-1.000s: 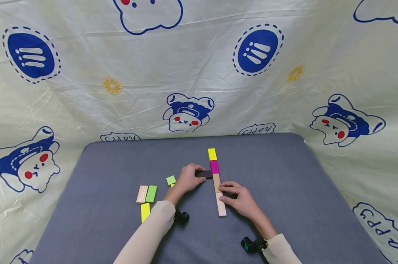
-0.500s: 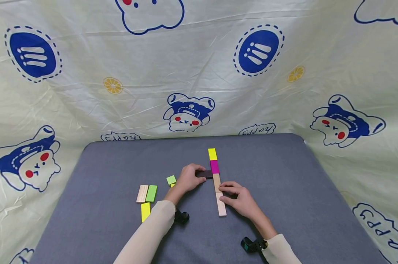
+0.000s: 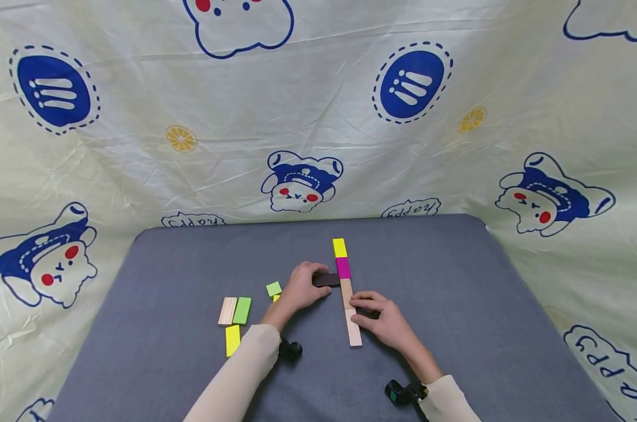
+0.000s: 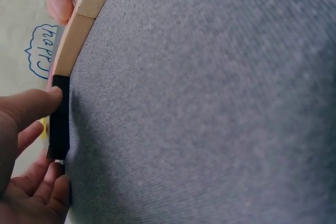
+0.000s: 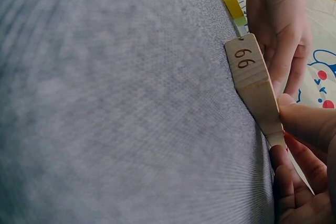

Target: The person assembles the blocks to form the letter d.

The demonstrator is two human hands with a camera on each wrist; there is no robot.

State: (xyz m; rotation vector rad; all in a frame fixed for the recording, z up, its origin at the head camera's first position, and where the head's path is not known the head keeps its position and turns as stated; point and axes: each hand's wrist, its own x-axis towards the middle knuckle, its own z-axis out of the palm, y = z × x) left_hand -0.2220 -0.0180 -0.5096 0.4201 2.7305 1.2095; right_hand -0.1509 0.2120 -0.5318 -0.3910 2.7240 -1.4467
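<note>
My left hand (image 3: pixel 300 286) pinches a black wooden block (image 3: pixel 327 280) between thumb and fingers. The block lies flat, its right end against a straight row of blocks. From far to near the row has a yellow block (image 3: pixel 339 247), a magenta block (image 3: pixel 342 268), a tan wooden block (image 3: pixel 347 292) and a pale wooden block (image 3: pixel 353 334). On the row's right side, the thumb and fingertips of my right hand (image 3: pixel 384 319) touch the two plain wooden blocks near their joint. The right wrist view shows the pale block's end (image 5: pixel 244 59) marked 66.
Left of the left forearm lie a pale striped block (image 3: pixel 226 311), a green block (image 3: pixel 241 310) and a yellow block (image 3: pixel 233 340). A small light-green block (image 3: pixel 273 289) sits by the left wrist, with a yellow one partly hidden. Grey cloth (image 3: pixel 456 305) covers the table; a printed curtain hangs behind.
The left thumb has shifted very slightly toward the near side of the black block. Otherwise both hands and the row of blocks stay where they were.
</note>
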